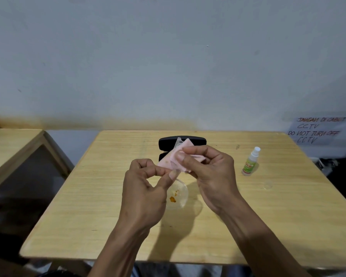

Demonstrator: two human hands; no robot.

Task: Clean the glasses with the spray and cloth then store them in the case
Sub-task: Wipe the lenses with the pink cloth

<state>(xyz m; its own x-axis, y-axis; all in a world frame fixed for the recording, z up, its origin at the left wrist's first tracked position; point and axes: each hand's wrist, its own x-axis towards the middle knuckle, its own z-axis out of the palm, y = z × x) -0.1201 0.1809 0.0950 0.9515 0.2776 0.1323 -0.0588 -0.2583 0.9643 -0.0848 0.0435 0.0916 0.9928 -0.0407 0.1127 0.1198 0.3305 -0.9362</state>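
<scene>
Step in hand: wiping. I judge the spray stage done or skipped, since the bottle stands apart from both hands and the cloth is on the glasses.
Left hand: closed in a pinch, thumb and forefinger on the clear, near-frameless glasses at a point near the bridge.
Right hand: closed on the thin pale pink cleaning cloth, fingers pressing it around the upper lens.
Glasses, position: held in the air above the table centre, between my two hands. The lower lens hangs free and carries orange-brown smears. The upper lens is wrapped in cloth; its condition cannot be seen.
Case: black oblong hard glasses case, lying open on the far side of the table, partly hidden behind the cloth.
Spray: small clear spray bottle with white nozzle and green label, upright, well to my right, untouched.
Next move, my judgement: the smeared lower lens needs the cloth, possibly spray first. That calls for shifting my pinch so the soiled lens is exposed, without bending the thin frame.
Surface: light wooden table, grain visible, otherwise bare.
Room: plain grey-white wall, stained brown along its base. Handwritten paper notice at right about the CCTV. A second wooden table at left.
</scene>
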